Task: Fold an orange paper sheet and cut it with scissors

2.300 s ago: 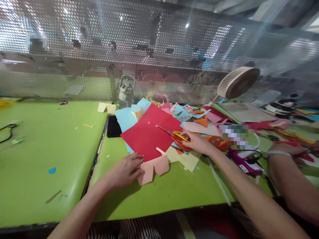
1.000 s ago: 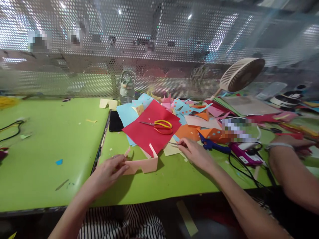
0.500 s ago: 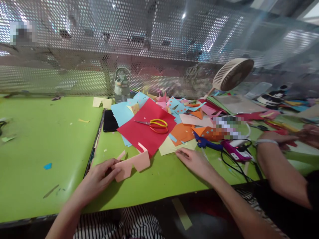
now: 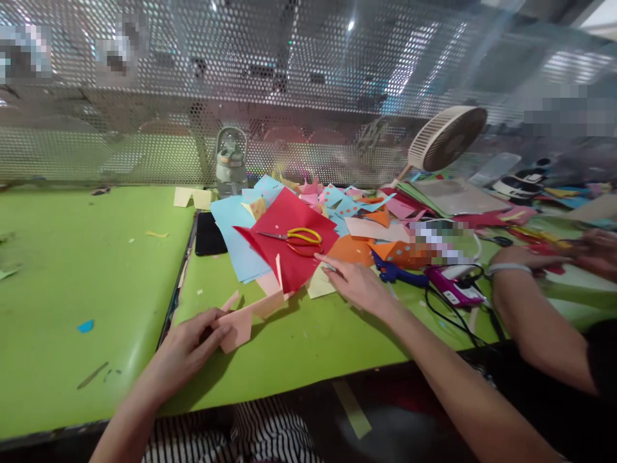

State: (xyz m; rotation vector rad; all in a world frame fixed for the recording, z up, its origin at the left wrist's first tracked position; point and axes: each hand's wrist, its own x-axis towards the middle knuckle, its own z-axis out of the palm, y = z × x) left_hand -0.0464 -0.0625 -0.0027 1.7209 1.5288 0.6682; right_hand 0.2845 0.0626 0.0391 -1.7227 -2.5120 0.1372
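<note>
Pinched in my left hand [image 4: 200, 341] is a pink paper glasses shape [image 4: 238, 329], held by its left end just above the green table. My right hand [image 4: 354, 283] has its index finger stretched out toward the lower edge of a red sheet [image 4: 277, 257]; nothing shows in its grasp. Scissors with yellow and red handles [image 4: 303, 238] lie on the red sheet, just above my fingertip. Under my right fingers is a pale yellow sheet [image 4: 319, 286]. Light blue paper [image 4: 241, 247] lies left of the red sheet, whose left corner is folded up.
A black phone [image 4: 209, 235] and a bottle [image 4: 231, 168] stand near the table seam. To the right are a blue glue gun [image 4: 400, 275], a purple power strip [image 4: 453, 287] with cables, and a fan [image 4: 448, 138]. Another person's arm [image 4: 530, 321] rests at the far right.
My right hand has moved up and left toward the scissors. The red sheet's left corner has folded, more blue paper shows, and the glasses shape has turned slightly.
</note>
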